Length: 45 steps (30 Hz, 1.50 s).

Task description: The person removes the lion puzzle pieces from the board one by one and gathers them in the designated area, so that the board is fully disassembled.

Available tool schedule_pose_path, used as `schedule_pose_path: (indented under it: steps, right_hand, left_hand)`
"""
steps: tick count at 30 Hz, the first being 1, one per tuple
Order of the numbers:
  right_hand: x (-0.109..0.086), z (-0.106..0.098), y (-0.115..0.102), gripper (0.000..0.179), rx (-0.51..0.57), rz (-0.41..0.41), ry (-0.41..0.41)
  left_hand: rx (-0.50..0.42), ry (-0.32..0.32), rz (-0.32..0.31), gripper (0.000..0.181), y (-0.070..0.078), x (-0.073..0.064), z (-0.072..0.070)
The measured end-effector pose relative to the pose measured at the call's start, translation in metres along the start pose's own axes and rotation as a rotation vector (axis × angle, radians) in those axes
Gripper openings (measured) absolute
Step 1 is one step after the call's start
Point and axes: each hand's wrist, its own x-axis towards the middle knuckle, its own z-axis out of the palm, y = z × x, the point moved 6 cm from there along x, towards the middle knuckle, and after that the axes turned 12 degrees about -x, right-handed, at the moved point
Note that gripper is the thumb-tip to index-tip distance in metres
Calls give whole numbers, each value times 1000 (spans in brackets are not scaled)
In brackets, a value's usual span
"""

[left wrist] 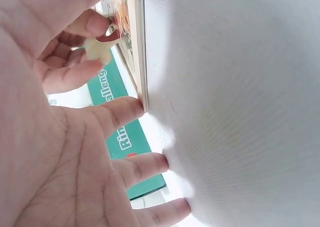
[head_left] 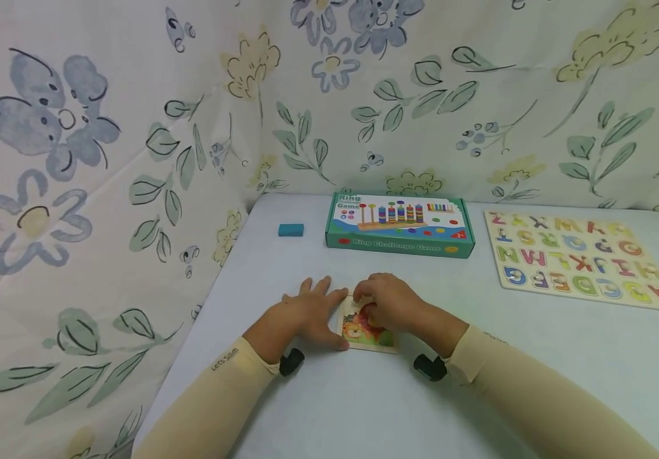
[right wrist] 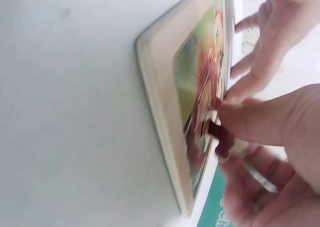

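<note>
A small square picture board of pale matt wood [head_left: 355, 332] has a smooth printed face. The green rectangular box [head_left: 401, 225] looks like smooth cardboard. The white tabletop [head_left: 329, 408] appears matt, perhaps finely woven, though the close view blurs. The white floral cloth [head_left: 306, 127] is matt and creased.

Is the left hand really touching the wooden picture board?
Touching. The left wrist view shows it: the left hand has its index fingertip against a corner of the wooden picture board.

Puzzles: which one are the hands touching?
The small picture puzzle: left hand touching its edge, right hand pinching a piece. The big letter puzzle lies apart.
</note>
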Motion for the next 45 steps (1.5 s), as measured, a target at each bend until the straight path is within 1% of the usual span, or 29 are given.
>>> schedule_pose_path:
  steps: [4, 6, 10, 13, 17, 21, 25, 29, 32, 35, 37, 42, 45]
  right_hand:
    - [-2, -1, 5, 34, 101, -13, -18]
    - [-5, -4, 10, 34, 124, -30, -9]
    - [-14, -17, 28, 20, 146, -25, 14]
    - [-24, -28, 51, 11, 166, 15, 13]
    - [-38, -35, 86, 11, 181, 67, -13]
    - [-51, -34, 115, 14, 205, 129, -65]
    - [-62, -28, 131, 13, 268, 181, -126]
    - [-67, -20, 136, 13, 304, 201, -154]
    - [-67, -17, 133, 13, 256, 198, -130]
    - [-67, -17, 128, 12, 183, 191, -98]
    - [-66, -17, 125, 12, 152, 190, -90]
    - [-61, -20, 116, 23, 92, 168, -86]
    - [-53, -22, 103, 28, 56, 147, -74]
  left_hand:
    - [-1, 3, 6, 103, 0, 0, 1]
    - [-3, 2, 7, 104, 0, 0, 2]
    - [-8, 3, 12, 104, 1, 0, 1]
    - [-8, 5, 11, 104, 1, -1, 0]
    - [-11, 5, 0, 104, 2, -2, 0]
    - [-13, 4, -6, 104, 3, -2, 0]
    - [-14, 4, -4, 105, 2, -1, 1]
    - [-13, 3, -8, 105, 2, 0, 1]
    - [-13, 2, -12, 105, 1, 0, 1]
    - [-13, 4, -10, 105, -1, 0, 1]
    - [-16, 8, -6, 105, -1, 0, 1]
    - [-23, 8, -3, 104, -1, -1, 1]
    - [-26, 6, 0, 104, 0, -1, 1]
